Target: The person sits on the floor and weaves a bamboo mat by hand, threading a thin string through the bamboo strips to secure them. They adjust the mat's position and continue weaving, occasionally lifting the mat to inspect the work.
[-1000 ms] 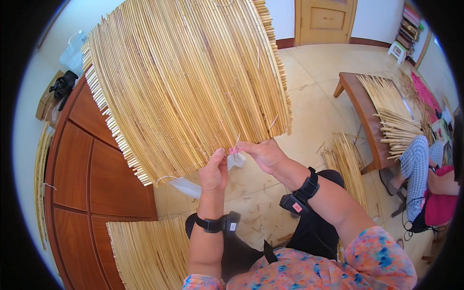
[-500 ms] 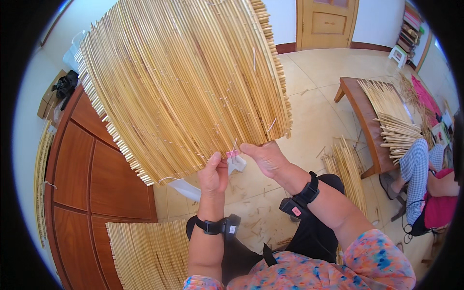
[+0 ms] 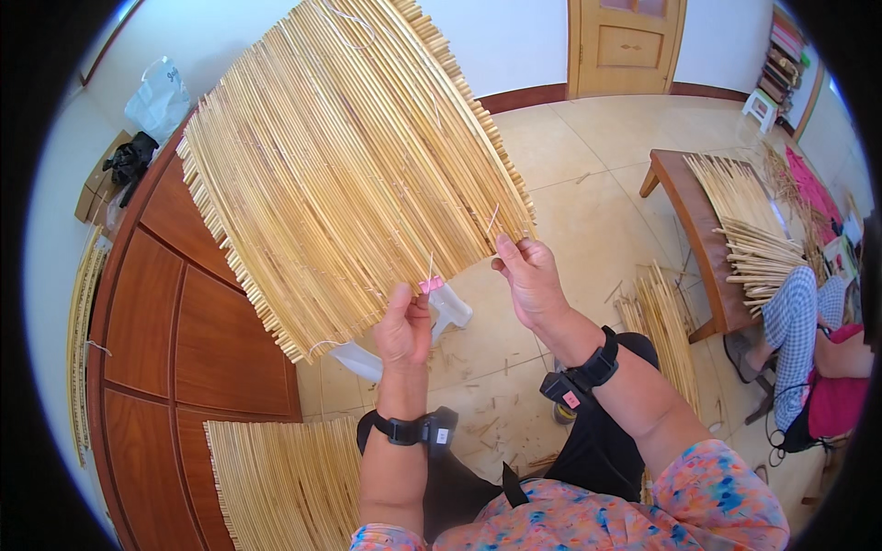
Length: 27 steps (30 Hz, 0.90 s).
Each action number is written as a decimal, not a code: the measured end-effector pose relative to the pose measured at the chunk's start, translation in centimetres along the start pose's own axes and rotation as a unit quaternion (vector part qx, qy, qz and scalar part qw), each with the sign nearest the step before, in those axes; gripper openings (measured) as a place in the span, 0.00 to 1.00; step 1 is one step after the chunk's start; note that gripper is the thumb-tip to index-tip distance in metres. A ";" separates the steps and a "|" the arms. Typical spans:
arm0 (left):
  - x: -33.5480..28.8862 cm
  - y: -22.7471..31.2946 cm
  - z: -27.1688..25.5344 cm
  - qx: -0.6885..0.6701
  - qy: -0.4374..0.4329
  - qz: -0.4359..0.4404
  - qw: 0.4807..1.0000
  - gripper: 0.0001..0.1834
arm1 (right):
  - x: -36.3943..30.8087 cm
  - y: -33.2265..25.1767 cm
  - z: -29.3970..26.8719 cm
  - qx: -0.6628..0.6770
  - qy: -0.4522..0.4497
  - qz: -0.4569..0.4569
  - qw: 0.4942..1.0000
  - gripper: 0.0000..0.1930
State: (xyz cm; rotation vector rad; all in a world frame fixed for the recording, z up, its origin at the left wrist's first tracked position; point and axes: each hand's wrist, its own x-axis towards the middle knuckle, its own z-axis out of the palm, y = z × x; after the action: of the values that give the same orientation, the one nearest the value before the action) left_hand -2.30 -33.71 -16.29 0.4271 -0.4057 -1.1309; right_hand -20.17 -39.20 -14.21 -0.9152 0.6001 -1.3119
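Observation:
A large mat of straw-coloured reeds, stitched with thin white string, spreads out in front of me, its far side raised. My left hand grips the mat's near edge, thumb on top and fingers curled beneath. A small pink piece shows at the edge beside that thumb, with a short string end standing up near it. Farther right along the same edge, my right hand is closed on the mat near its right corner, thumb pressed against curled fingers. Another loose string end sticks up just beyond it.
White plastic legs show beneath the mat. A second reed mat lies at lower left beside a brown wooden panel. Loose reeds lie on the floor at right. A brown bench bears more reeds, with a seated person beside it.
The mat has lowered and swung slightly, its right edge moving left. My right hand has shifted right along the near edge, farther from my left hand, which stays nearly in place.

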 end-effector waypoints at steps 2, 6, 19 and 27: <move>0.0 -0.1 0.1 0.013 0.004 -0.002 1.000 0.22 | 0.1 0.5 0.2 -0.018 0.033 -0.001 0.999 0.12; 0.2 -0.5 -0.3 0.028 -0.013 -0.003 1.000 0.23 | 0.2 1.8 0.2 0.012 0.080 0.007 0.997 0.12; 0.0 -0.6 0.3 0.036 -0.002 0.014 0.999 0.22 | 0.2 1.0 0.3 0.009 0.069 0.015 0.997 0.12; -0.3 -0.2 0.5 0.029 0.001 0.006 1.000 0.21 | -0.4 -0.7 1.4 0.007 0.063 -0.015 0.998 0.13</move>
State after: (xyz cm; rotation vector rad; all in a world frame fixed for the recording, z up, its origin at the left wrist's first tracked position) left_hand -2.85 -33.57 -15.98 0.4764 -0.4398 -1.1086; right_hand -19.47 -38.47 -12.92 -0.8379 0.6763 -1.4071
